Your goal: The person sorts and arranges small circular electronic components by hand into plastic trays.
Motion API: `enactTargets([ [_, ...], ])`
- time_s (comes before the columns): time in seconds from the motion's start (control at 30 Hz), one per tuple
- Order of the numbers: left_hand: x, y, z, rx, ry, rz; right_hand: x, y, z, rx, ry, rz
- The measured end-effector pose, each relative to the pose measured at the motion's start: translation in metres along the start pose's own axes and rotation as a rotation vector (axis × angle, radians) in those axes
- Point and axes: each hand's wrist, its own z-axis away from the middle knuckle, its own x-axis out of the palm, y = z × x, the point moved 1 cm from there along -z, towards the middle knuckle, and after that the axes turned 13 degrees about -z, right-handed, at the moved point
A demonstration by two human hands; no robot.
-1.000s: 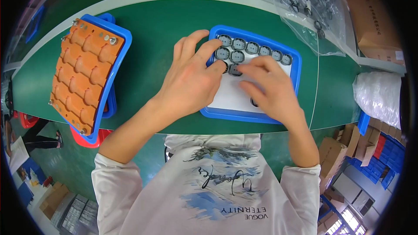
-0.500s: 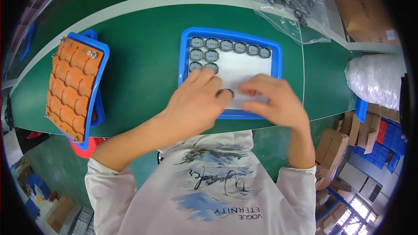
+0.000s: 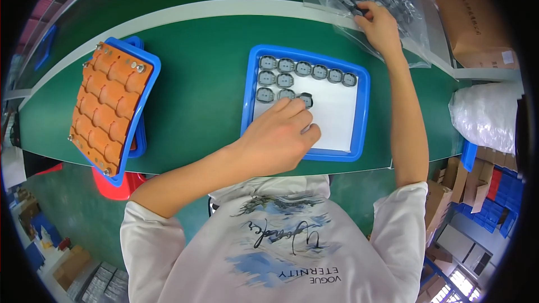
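Note:
A blue-rimmed tray (image 3: 366, 106) with a white liner holds several rounded grey plastic parts (image 3: 303, 68), set in rows at its far and left sides. My left hand (image 3: 278, 137) reaches over the tray's near left, fingers curled and closed at a tilted grey part (image 3: 306, 100) with a dark edge. Beneath the fingers, part of the row is hidden. At the far right my right hand (image 3: 377, 25) is at the mouth of a clear plastic bag (image 3: 404, 19) full of dark parts, with thumb and fingers pinched on a dark plastic part (image 3: 353, 9).
To the left, an orange moulded fixture plate (image 3: 106, 106) with metal posts leans in stacked blue trays (image 3: 151, 78). A red stool (image 3: 115, 186) stands below it. Cardboard (image 3: 477, 17) and a plastic-wrapped bundle (image 3: 484, 115) lie at the right. The green table's near edge runs before me.
My right hand has moved from over the tray to the bag at the far right. My left hand has shifted slightly, and a grey part now shows at its fingertips in the third row.

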Motion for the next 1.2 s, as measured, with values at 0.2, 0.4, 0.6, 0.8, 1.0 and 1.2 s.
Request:
enactTargets([
  [0.2,-0.009,-0.024,0.006,-0.074,0.204,-0.027,-0.023,-0.007,0.043,0.24,-0.023,-0.071],
  [0.4,-0.024,-0.042,0.01,-0.159,0.139,-0.084,-0.06,-0.042,0.14,0.259,0.089,-0.276],
  [0.6,-0.013,-0.047,0.003,-0.079,0.11,-0.166,-0.043,-0.05,0.22,0.263,0.154,-0.025],
  [0.8,-0.019,-0.05,0.0,-0.069,0.074,-0.194,-0.052,-0.046,0.234,0.107,0.15,-0.219],
  [1.0,-0.023,-0.024,-0.025,-0.035,-0.006,-0.189,-0.046,-0.043,0.237,0.091,0.16,-0.206],
  [1.2,-0.015,-0.027,-0.048,0.004,-0.044,-0.314,-0.046,-0.045,0.238,0.119,0.206,-0.21],
])
